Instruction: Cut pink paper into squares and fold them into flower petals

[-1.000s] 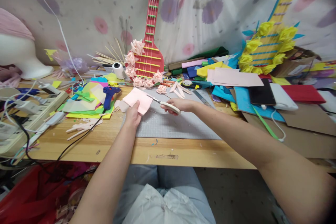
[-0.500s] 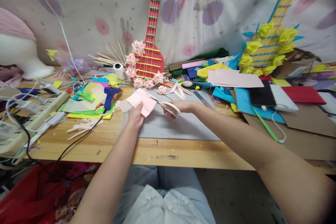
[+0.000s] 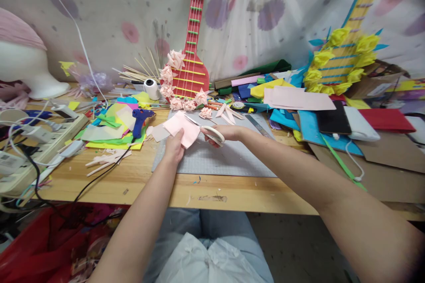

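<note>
Pink paper (image 3: 182,127) sits above the near left part of the grey cutting mat (image 3: 229,157), lifted at a tilt; the left hand (image 3: 174,148) pinches its lower edge, thumb on top and fingers curled beneath; the right hand (image 3: 223,133), at three o'clock from the sheet, is closed around the cream handles of the scissors (image 3: 206,129), whose blades point toward ten o'clock and lie across the paper's upper right edge; whether the blades are parted cannot be told. At nine o'clock from the paper a blue glue gun (image 3: 138,120) rests on a heap of coloured sheets (image 3: 109,130); at twelve o'clock a red cardboard guitar (image 3: 191,59) leans on the wall, pink paper flowers (image 3: 172,80) clustered along its left and lower edges. At two o'clock a yellow guitar (image 3: 345,59) ringed with yellow flowers leans behind a stack of pink, blue and black sheets. A power strip (image 3: 31,152) with cables lies at nine o'clock near the wooden table (image 3: 139,183) edge.
</note>
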Tool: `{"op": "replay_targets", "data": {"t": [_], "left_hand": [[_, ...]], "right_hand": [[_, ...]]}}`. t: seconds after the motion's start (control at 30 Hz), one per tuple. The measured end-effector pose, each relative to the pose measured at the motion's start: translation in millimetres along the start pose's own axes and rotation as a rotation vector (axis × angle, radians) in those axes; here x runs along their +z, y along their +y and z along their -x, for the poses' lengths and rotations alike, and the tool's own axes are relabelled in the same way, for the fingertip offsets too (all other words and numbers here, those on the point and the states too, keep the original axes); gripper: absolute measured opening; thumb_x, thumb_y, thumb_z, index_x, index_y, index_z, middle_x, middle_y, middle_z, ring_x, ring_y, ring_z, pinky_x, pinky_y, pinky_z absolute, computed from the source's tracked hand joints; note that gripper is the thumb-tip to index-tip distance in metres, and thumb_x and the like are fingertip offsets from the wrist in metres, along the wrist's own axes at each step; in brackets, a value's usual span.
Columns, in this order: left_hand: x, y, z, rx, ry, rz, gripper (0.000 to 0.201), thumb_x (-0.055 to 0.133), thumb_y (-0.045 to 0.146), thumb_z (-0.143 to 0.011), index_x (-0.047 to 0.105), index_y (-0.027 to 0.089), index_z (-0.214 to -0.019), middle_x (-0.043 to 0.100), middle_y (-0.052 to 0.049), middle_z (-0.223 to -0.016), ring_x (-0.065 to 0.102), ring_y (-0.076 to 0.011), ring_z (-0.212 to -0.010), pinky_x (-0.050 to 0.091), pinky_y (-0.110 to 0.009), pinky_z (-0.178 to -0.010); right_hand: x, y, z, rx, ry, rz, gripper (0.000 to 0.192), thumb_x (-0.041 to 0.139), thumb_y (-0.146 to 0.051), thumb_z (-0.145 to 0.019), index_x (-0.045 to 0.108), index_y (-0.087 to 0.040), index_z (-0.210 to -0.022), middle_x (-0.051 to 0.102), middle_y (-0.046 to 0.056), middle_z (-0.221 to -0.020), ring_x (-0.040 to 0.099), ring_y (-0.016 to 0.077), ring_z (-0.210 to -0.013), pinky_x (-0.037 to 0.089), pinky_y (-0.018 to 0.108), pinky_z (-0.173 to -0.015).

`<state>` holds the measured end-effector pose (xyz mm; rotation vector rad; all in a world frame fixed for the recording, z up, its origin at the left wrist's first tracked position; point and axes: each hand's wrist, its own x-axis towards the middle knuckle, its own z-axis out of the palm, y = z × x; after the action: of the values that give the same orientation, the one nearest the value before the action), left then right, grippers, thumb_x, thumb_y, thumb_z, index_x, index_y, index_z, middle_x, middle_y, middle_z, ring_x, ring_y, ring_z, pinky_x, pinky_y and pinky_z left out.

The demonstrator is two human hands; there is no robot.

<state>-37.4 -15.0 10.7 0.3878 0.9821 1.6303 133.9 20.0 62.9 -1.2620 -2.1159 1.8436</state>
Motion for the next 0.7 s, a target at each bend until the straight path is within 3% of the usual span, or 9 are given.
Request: {"op": "replay_targets", "data": {"t": [0.7], "left_hand": [[2.6,4.3,2.5,-0.069,0.019,-0.005,0.023,0.056,0.006,-0.074,0.062,0.013,-0.095,0.061,-0.011,-0.113,0.057,-0.022,-0.104,0.044,-0.038,-0.093]], "right_hand": [[8.2,-0.1,1.2,-0.028,0.096,-0.049,0.046,0.059,-0.058,-0.066,0.049,-0.013,-0.067,0.045,-0.005,-0.047,0.043,0.0057,-0.039,0.032,0.019,-0.037]]}}
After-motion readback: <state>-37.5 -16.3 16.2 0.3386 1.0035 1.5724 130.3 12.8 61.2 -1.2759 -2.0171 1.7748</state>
